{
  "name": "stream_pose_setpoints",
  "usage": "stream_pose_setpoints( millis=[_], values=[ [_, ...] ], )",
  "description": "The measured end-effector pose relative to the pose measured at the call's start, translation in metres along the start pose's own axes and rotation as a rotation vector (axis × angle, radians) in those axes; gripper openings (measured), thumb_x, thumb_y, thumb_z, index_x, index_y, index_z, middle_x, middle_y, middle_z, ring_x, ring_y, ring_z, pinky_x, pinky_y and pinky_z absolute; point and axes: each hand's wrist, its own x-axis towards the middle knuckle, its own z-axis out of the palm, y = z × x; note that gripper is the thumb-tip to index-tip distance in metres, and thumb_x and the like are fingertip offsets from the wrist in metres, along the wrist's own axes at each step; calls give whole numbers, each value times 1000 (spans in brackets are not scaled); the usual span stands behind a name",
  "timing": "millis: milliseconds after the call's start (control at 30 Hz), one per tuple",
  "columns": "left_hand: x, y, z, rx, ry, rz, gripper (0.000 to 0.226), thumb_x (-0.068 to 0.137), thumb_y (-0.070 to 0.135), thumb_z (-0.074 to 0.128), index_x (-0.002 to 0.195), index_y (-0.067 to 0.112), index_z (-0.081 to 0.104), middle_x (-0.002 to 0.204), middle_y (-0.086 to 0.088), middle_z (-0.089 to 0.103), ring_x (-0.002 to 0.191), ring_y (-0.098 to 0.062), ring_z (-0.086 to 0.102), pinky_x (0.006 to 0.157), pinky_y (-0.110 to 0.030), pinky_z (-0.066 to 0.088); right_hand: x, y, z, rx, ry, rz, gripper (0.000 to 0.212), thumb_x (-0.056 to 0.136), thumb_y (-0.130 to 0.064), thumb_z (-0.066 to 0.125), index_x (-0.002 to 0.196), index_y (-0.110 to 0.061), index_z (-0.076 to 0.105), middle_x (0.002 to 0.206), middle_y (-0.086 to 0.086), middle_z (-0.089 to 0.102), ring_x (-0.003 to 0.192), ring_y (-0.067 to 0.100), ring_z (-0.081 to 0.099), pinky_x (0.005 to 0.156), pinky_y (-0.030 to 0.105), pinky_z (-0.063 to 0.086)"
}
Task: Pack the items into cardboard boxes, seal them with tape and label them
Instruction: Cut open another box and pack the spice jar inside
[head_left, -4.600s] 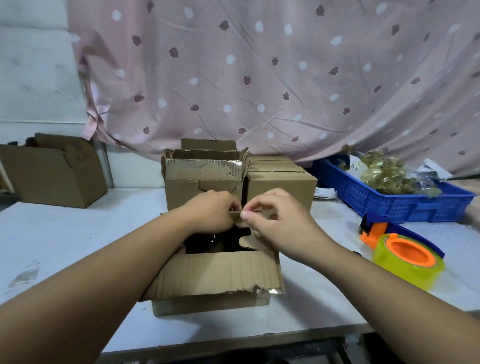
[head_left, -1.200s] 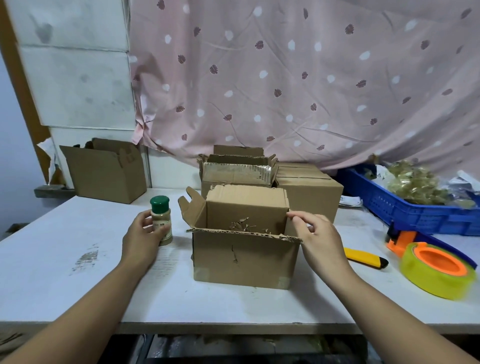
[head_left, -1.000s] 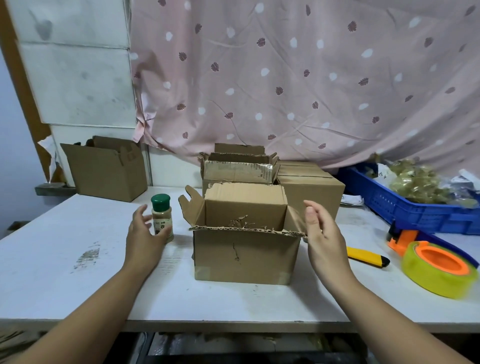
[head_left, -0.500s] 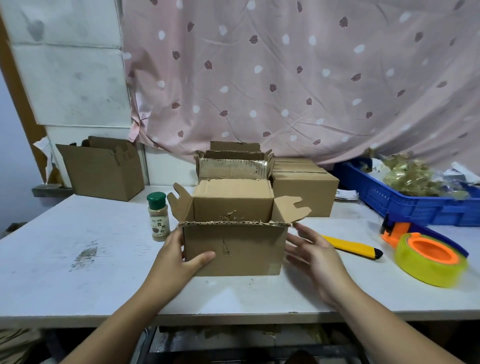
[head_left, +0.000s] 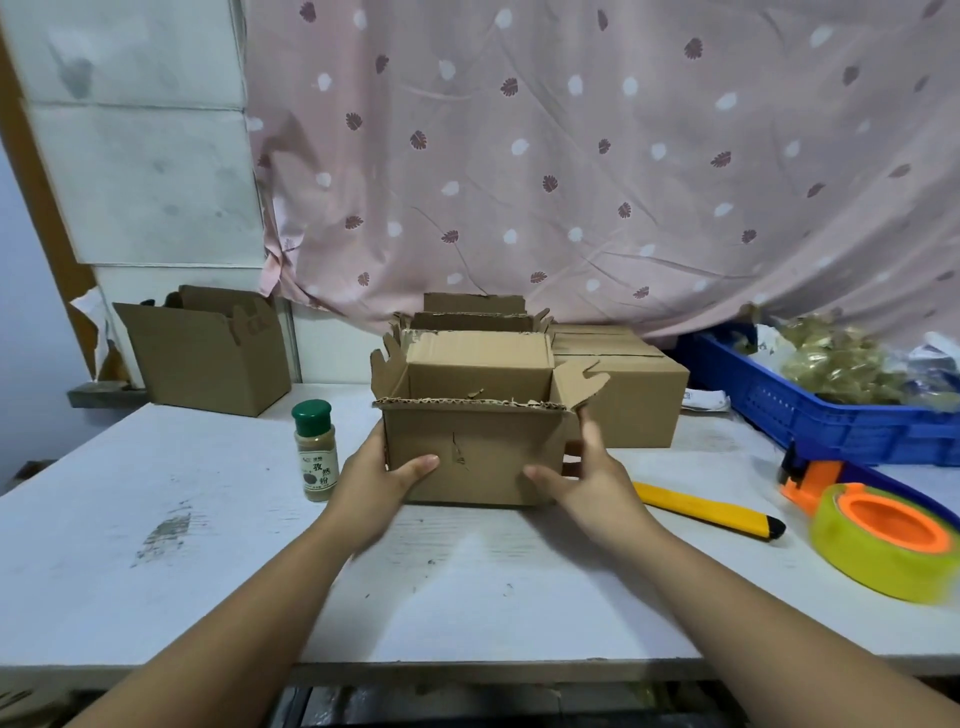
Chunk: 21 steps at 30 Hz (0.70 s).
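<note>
One box (head_left: 472, 447), flaps open, unsealed: left hand (head_left: 379, 470) and right hand (head_left: 589, 480) grip its sides on the tabletop (head_left: 208, 571). One spice bottle (head_left: 314, 452) beside it, unpacked; tape (head_left: 878, 540) untouched.

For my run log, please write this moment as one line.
left hand, right hand: grip open brown cardboard box | green-capped spice bottle: beside box, unpacked

brown box (head_left: 472, 452), green-capped bottle (head_left: 314, 451), pink spotted curtain (head_left: 597, 156)

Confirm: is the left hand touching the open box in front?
Touching. The head view shows the left hand with its thumb lying on the front of the open box, no gap.
</note>
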Motion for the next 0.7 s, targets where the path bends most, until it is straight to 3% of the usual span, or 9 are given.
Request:
stream_pose_setpoints(
  millis=[100,200,300,400,500,600,700],
  values=[
    [8,-6,6,38,48,-18,42,86,23,68,124,29,49,105,22,62,104,-7,59,84,-21,44,17,5,3,-34,4,-26,88,88,-33,66,147,-49,2,135,-5,53,118,18,53,99,30,41],
    [12,-12,13,93,99,-9,68,89,29,64,145,26,26,125,7,57,116,-19,54,93,-27,40,28,6,11,-77,-8,-145,87,93,-22,60,129,-70,-2,133,-22,44,115,11,50,89,22,38],
    [17,-13,12,97,97,17,71,91,28,61,147,27,17,131,3,53,119,-21,52,95,-27,39,36,15,21,-90,58,-164,86,94,-28,56,114,-82,-8,132,-11,43,113,15,52,94,30,42],
    [20,-16,10,92,65,33,69,90,24,62,145,28,20,126,8,54,112,-14,52,93,-25,38,39,28,28,-51,57,-168,81,96,-30,54,115,-80,-7,123,-8,39,109,12,49,97,31,41],
    [18,-17,12,77,73,37,69,89,23,64,144,31,23,124,12,54,114,-12,52,94,-25,39,37,33,27,-19,71,-180,82,94,-27,58,117,-80,0,138,-10,41,121,10,46,104,32,39],
    [14,-17,13,91,102,43,71,87,26,66,144,31,24,130,11,54,119,-12,51,97,-24,38,36,35,25,46,74,-150,75,93,-24,61,130,-66,12,131,-15,47,107,-3,48,94,20,37],
    [9,-13,15,152,121,58,86,86,29,67,151,27,10,146,8,40,132,-13,39,106,-23,31,36,36,24,111,80,-101,75,88,-26,67,141,-55,20,117,-11,58,97,-3,56,86,21,43]
  ],
)
